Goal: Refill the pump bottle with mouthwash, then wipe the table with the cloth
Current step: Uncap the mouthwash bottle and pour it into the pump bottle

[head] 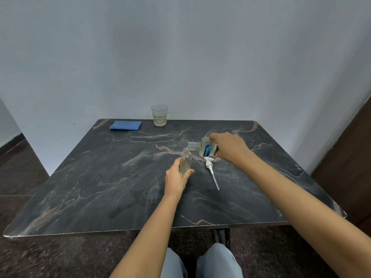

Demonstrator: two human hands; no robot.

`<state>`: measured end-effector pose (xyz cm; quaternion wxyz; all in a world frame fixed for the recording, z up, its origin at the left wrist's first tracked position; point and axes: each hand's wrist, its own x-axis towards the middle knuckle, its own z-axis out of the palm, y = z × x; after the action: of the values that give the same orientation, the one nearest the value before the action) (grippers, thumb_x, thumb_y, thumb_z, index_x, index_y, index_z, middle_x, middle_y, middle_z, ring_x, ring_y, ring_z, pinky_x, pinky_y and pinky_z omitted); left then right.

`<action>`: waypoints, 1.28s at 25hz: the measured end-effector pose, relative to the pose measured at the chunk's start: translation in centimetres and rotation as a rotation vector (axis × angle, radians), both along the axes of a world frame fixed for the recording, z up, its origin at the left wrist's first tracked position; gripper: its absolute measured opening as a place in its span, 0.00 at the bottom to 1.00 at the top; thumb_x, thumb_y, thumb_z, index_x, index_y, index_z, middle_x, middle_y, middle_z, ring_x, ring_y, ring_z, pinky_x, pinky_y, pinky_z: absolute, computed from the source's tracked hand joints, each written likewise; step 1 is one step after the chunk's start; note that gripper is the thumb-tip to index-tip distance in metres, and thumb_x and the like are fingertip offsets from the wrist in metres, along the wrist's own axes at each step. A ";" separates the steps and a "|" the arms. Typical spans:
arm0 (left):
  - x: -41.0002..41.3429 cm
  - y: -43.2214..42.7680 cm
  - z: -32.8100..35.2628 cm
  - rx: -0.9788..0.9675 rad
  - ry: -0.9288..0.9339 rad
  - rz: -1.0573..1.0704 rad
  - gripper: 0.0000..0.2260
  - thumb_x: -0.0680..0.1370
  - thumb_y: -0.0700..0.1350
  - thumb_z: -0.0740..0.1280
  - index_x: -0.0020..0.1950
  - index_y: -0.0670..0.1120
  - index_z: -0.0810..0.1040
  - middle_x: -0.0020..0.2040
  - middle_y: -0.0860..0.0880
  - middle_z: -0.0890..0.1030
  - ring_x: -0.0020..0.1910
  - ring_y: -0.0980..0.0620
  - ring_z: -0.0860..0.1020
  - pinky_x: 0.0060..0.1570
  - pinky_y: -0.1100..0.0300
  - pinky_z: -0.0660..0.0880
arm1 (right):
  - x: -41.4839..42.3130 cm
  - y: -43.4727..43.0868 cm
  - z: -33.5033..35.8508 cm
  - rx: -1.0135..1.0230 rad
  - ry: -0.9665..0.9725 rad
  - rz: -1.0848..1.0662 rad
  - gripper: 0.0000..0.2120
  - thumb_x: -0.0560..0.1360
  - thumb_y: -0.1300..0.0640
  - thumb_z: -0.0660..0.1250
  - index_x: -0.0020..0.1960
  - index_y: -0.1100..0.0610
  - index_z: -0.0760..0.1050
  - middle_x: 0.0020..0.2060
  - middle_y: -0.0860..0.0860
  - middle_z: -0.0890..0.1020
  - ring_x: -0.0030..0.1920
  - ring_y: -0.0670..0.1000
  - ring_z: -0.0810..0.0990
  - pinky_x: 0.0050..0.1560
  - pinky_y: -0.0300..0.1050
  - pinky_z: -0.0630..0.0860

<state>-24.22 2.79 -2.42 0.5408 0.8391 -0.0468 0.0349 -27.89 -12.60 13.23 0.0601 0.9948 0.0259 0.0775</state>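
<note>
A clear pump bottle (186, 160) stands upright and uncapped on the dark marble table (112, 187), with a little pale liquid at its bottom. My left hand (177, 178) grips its lower half. My right hand (230, 146) holds a mouthwash bottle (204, 149) tipped on its side, its open neck pointing left just above the pump bottle's mouth. The white pump head with its long tube (212, 171) lies flat on the table just right of the pump bottle. A folded blue cloth (125, 125) lies at the far left of the table.
A glass tumbler (159, 115) with a little pale liquid stands at the table's far edge, right of the cloth. A pale wall rises behind the table. A dark wooden panel (349, 157) stands at the right. My knees show below the near edge.
</note>
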 end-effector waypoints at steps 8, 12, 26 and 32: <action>0.0 0.0 0.1 0.007 0.004 -0.005 0.23 0.74 0.49 0.73 0.67 0.51 0.71 0.62 0.48 0.78 0.61 0.48 0.77 0.62 0.51 0.75 | 0.0 0.1 0.1 0.003 0.012 -0.003 0.17 0.75 0.63 0.63 0.63 0.54 0.69 0.54 0.54 0.81 0.50 0.56 0.80 0.41 0.45 0.67; 0.0 0.0 0.2 0.011 0.017 -0.001 0.25 0.74 0.49 0.73 0.68 0.50 0.70 0.64 0.47 0.78 0.62 0.48 0.76 0.63 0.50 0.74 | 0.0 0.1 0.1 -0.004 0.008 -0.007 0.16 0.75 0.63 0.63 0.62 0.54 0.70 0.54 0.54 0.81 0.50 0.56 0.80 0.40 0.45 0.67; 0.0 0.0 0.1 0.007 0.006 0.001 0.25 0.74 0.49 0.73 0.68 0.49 0.70 0.61 0.47 0.79 0.58 0.49 0.78 0.60 0.54 0.75 | -0.5 0.7 0.8 -0.020 0.014 -0.019 0.17 0.76 0.63 0.63 0.64 0.54 0.69 0.56 0.55 0.80 0.52 0.56 0.79 0.41 0.45 0.67; 0.0 0.0 0.0 0.012 0.000 -0.006 0.24 0.74 0.49 0.73 0.68 0.49 0.70 0.60 0.48 0.79 0.57 0.50 0.78 0.59 0.56 0.75 | -0.5 0.7 0.8 -0.017 0.012 -0.019 0.17 0.77 0.64 0.62 0.64 0.54 0.69 0.55 0.55 0.80 0.52 0.57 0.79 0.42 0.45 0.66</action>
<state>-24.18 2.84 -2.38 0.5357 0.8423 -0.0493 0.0329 -28.44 -11.92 14.02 0.0690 0.9950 0.0173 0.0706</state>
